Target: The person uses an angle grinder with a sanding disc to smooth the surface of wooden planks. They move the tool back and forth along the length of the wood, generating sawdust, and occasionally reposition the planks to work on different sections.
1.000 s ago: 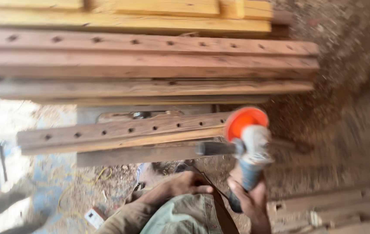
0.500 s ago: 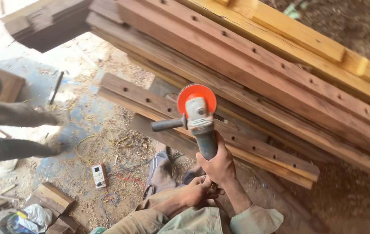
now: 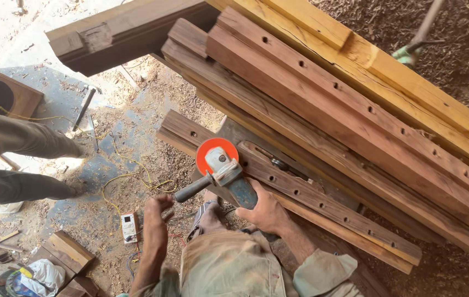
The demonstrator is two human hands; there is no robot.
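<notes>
The right hand (image 3: 265, 212) grips the body of a grey angle grinder with an orange disc (image 3: 221, 165) above the drilled reddish wooden beam (image 3: 300, 195); the left hand (image 3: 157, 204) curls loosely just beside its black side handle (image 3: 192, 190).

Orange-disc angle grinder (image 3: 224, 175) over drilled plank (image 3: 300, 192)

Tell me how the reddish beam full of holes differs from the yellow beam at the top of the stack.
The reddish beam is dark and weathered, while the yellow beam looks pale and fresh. The reddish beam carries a row of round holes along its face; the yellow beam shows none. The yellow beam lies further from the person, at the stack's far edge. Both are long, squared timbers lying slanted the same way in the stack.
</notes>
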